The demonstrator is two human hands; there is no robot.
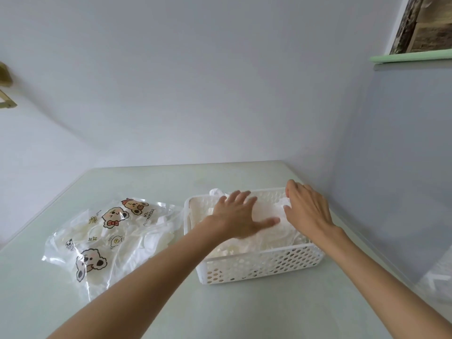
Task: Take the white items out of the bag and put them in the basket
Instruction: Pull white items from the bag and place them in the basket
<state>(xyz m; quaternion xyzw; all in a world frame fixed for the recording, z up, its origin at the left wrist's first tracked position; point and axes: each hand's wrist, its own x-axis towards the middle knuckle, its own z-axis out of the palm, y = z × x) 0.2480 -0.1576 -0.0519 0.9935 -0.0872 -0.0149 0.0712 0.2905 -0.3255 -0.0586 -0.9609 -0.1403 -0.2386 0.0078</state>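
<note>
A white perforated plastic basket point(264, 264) stands on the pale table, right of centre. White soft items point(269, 214) lie piled inside it. My left hand point(238, 216) rests flat on that pile with fingers spread. My right hand point(307, 207) is over the basket's far right corner, fingers curled down onto the white items there; whether it grips one I cannot tell. To the left lies a clear plastic bag point(102, 241) printed with cartoon bears, with more white items showing inside it.
The pale green table point(244, 311) sits in a corner, with a white wall behind and a blue-grey wall close on the right. A clear wrapped bundle point(437, 280) lies at the table's right edge. A green shelf point(411, 58) hangs high on the right.
</note>
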